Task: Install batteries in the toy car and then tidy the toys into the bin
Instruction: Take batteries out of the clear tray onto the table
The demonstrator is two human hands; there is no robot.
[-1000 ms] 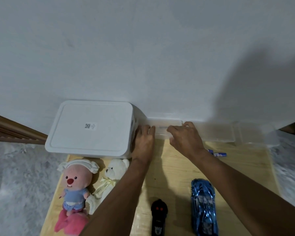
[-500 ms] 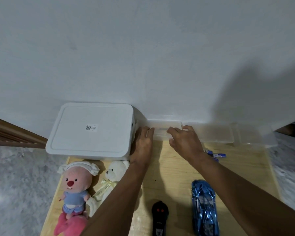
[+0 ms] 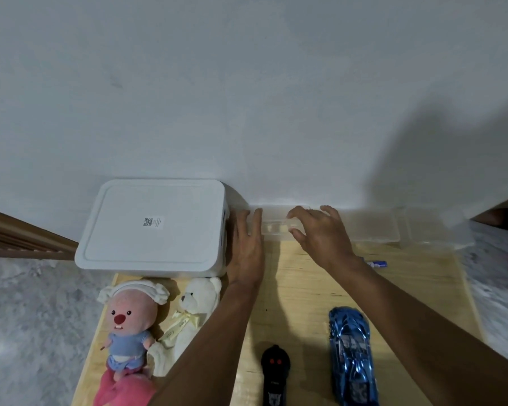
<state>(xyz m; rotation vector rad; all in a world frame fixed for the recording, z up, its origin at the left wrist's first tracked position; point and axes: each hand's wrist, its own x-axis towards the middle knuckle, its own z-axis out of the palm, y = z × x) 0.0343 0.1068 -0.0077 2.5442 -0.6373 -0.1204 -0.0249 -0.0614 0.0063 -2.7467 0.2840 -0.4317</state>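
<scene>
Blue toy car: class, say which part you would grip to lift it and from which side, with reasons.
Probably best: grip the blue toy car across its narrow mid-body, coming from above. It lies lengthwise on the wooden table with both long flanks free; the remote control lies apart.
</scene>
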